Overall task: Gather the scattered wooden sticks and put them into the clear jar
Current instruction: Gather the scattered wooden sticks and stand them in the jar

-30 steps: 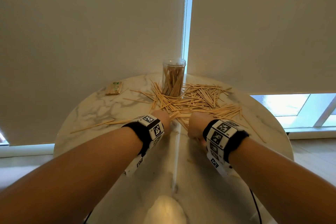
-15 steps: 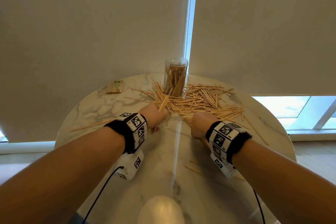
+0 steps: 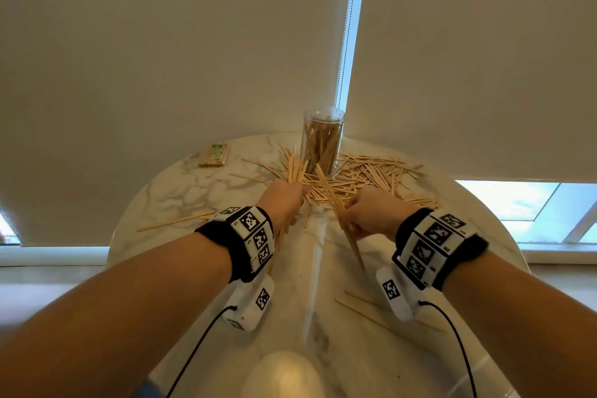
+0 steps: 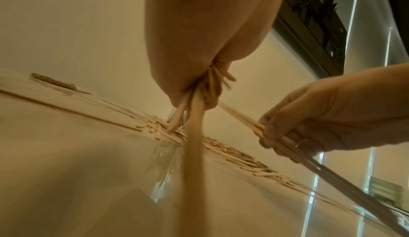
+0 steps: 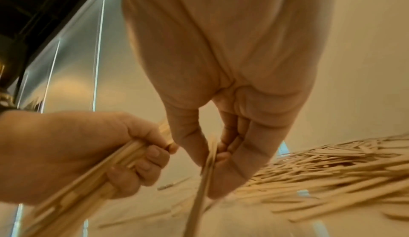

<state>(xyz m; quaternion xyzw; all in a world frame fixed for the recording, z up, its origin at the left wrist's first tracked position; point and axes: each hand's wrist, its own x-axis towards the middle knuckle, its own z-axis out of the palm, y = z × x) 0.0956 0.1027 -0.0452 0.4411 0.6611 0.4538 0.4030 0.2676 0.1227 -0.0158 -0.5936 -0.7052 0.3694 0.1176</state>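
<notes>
- A small pack of sticks (image 3: 214, 156) lies far to the left of the left hand, near the back edge of the counter (image 3: 168, 194); two long sticks (image 3: 176, 221) lie loose on the counter just left of that wrist
- The left hand (image 3: 282, 197) is closed round a bundle of sticks (image 3: 295, 171); their tips fan up beyond the knuckles, and the left wrist view shows the other ends trailing below the fist
- The clear jar (image 3: 321, 142) stands upright beyond and between the hands, already part-filled with sticks; no lid is seen on it
- The right hand (image 3: 368, 213) is clamped on its own bundle (image 3: 347, 233), which slants down toward the person; the two hands are near each other but apart
- The scattered pile (image 3: 371, 176) spreads beyond the right hand, around the foot of the jar; a few strays (image 3: 365, 308) lie nearer the person, below the right wrist
- Judged step: gathering, well short of done; the next move seems to call for squaring each bundle, standing it upright and lowering it into the jar mouth without knocking the jar over
</notes>
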